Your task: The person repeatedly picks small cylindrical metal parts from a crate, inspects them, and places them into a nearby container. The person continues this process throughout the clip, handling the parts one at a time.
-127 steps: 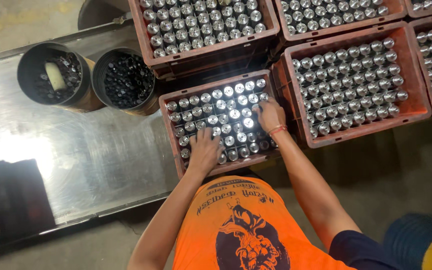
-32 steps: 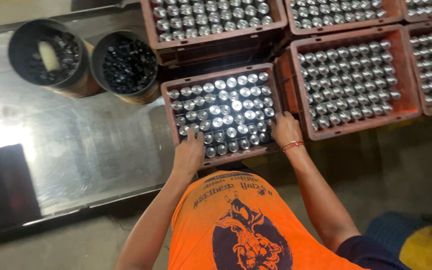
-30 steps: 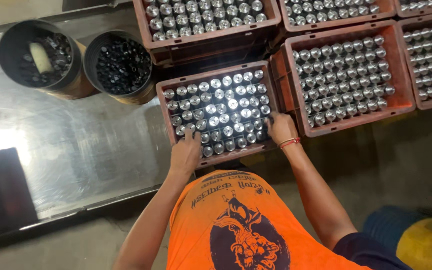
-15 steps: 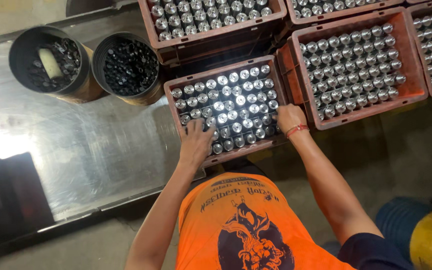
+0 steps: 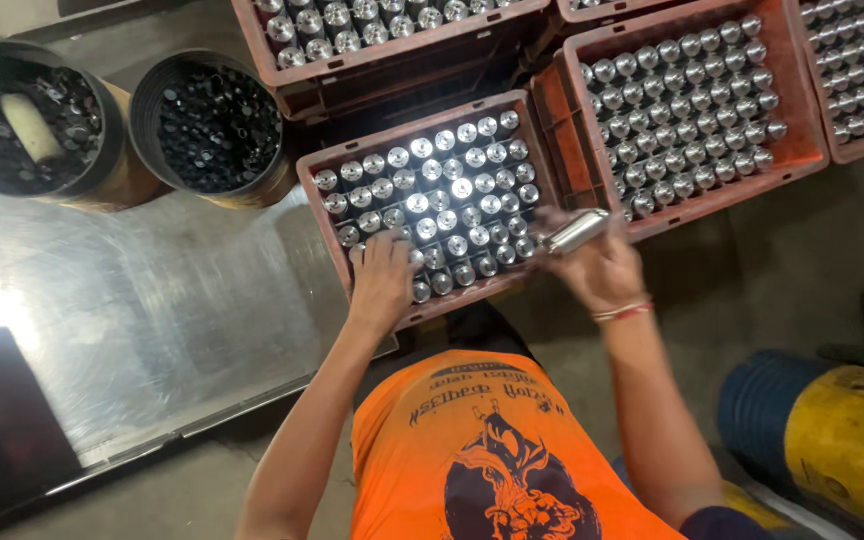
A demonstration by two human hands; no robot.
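Below me, at the left, lies the steel worktop (image 5: 132,330), a flat sheet with a dull shine and one bright glare spot. On its far edge stand two round drums (image 5: 214,130), dark inside and filled with small black parts; the left one also holds a pale stick. Beyond the worktop several red plastic crates (image 5: 692,110) sit side by side, each packed with upright metal cylinders, so only the round silver tops show, in neat rows. I think they stand upright so that many fit and each one can be taken from above.

The nearest crate (image 5: 427,200) is straight before me. My left hand (image 5: 384,280) lies flat on its near edge, fingers spread over the front cylinders, closed on nothing; it seems to steady the crate. My right hand (image 5: 597,265) is lifted just beside the crate's right corner, and its grip is closed around one cylinder (image 5: 574,232), smooth and shiny, held nearly level. A blue and yellow barrel (image 5: 832,440) lies at the lower right.
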